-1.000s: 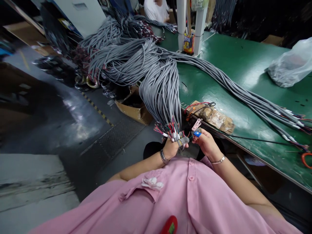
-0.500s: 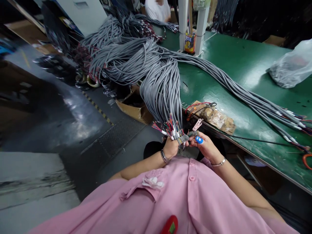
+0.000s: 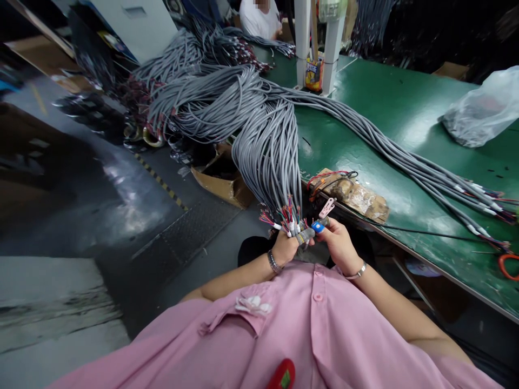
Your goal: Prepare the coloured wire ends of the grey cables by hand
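Close to my chest, my left hand (image 3: 284,247) curls in a closed grip on the grey cable bundle (image 3: 270,151) ends; my right hand (image 3: 337,241) pinches a blue-capped tool (image 3: 317,226) beside them. Beyond, the bundle drapes over the green counter (image 3: 389,108) edge.

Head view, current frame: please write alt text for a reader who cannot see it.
Both hands, left hand and right hand, meet at the stripped ends of a grey cable bundle hanging off a green table. The right hand's finger wears a blue cap. A plastic bag lies far right.
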Motion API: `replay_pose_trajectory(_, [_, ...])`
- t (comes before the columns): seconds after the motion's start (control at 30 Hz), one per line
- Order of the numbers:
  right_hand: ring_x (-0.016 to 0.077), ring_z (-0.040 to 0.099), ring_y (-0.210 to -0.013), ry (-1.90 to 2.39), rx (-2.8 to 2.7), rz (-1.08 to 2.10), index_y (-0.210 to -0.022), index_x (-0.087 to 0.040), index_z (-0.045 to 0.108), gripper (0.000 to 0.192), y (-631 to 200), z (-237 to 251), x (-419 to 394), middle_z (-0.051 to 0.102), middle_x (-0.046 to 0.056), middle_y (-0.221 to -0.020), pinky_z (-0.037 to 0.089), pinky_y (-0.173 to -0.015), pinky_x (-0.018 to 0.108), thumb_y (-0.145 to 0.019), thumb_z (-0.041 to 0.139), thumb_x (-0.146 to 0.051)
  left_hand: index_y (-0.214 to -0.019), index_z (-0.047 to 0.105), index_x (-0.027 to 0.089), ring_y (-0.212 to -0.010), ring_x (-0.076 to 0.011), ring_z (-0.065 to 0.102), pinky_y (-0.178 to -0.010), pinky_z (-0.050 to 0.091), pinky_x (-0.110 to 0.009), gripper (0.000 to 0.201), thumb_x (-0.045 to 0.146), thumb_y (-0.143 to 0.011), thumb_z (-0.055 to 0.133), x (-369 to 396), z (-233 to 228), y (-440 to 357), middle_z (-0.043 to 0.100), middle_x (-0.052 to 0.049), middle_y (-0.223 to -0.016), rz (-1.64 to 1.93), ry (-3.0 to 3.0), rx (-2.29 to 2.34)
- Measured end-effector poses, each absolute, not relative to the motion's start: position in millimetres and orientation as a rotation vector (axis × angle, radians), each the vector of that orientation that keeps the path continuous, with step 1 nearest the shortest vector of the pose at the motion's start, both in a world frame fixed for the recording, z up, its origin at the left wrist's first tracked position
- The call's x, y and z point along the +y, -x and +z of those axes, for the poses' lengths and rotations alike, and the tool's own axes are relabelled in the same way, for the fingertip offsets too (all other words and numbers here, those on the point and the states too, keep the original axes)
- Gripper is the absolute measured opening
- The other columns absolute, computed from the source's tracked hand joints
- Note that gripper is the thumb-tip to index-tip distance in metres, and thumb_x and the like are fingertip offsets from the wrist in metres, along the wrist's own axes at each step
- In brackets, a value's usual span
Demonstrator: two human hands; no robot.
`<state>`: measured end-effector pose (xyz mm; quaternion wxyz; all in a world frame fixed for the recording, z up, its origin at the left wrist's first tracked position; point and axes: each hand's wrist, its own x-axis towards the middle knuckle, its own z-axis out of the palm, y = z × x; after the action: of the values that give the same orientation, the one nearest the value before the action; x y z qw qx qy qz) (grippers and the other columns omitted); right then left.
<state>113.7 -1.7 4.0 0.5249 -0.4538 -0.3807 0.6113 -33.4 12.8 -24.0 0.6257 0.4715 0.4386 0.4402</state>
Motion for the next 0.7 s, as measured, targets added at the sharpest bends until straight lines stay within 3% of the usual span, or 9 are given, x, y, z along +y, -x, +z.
replay_pose_trajectory(0.13, [0.0086, 0.045, -0.051, 1.161, -0.862, 1.402, -0.068, -0.018, 0.063, 0.024, -116, 2, -3, 0.058, -0.004, -0.058, 0.035, -0.052, 0.024, -0.071, 0.076, -0.037, -0.058, 0.066, 0.013, -0.044, -0.0106, 0.053, -0.044, 0.040, -0.023, 0.031, 0.041, -0.070, 0.073, 14, -22, 30, 0.063, -0.004, -0.052, 1.080, -0.959, 1.019])
replay_pose_trajectory(0.37, [0.0085, 0.048, -0.056, 1.073, -0.802, 1.462, -0.071, -0.018, 0.066, 0.017, -124, -12, -2, 0.059, -0.003, -0.063, 0.040, -0.057, 0.023, -0.073, 0.075, -0.032, -0.056, 0.064, 0.013, -0.044, -0.0122, 0.055, -0.044, 0.040, -0.023, 0.030, 0.038, -0.070, 0.071, 18, -9, 23, 0.059, -0.002, -0.047, 1.166, -0.829, 0.977])
replay_pose_trajectory(0.57, [0.0094, 0.052, -0.058, 0.911, -0.432, 1.694, -0.085, -0.019, 0.067, 0.034, -140, -24, 16, 0.064, 0.001, -0.076, 0.047, -0.056, 0.023, -0.077, 0.067, -0.053, -0.061, 0.066, 0.012, -0.041, -0.0109, 0.052, -0.040, 0.037, -0.022, 0.027, 0.037, -0.069, 0.072, 18, 3, 25, 0.059, -0.002, -0.048, 1.094, -0.807, 0.921])
replay_pose_trajectory(0.7, [0.0084, 0.050, -0.056, 0.866, -0.563, 1.757, -0.085, -0.019, 0.068, 0.033, -142, -19, 27, 0.063, 0.000, -0.074, 0.045, -0.053, 0.021, -0.078, 0.068, -0.051, -0.054, 0.064, 0.012, -0.043, -0.0110, 0.053, -0.044, 0.039, -0.023, 0.031, 0.038, -0.070, 0.070, 23, 8, 20, 0.057, -0.003, -0.046, 1.036, -0.850, 0.892])
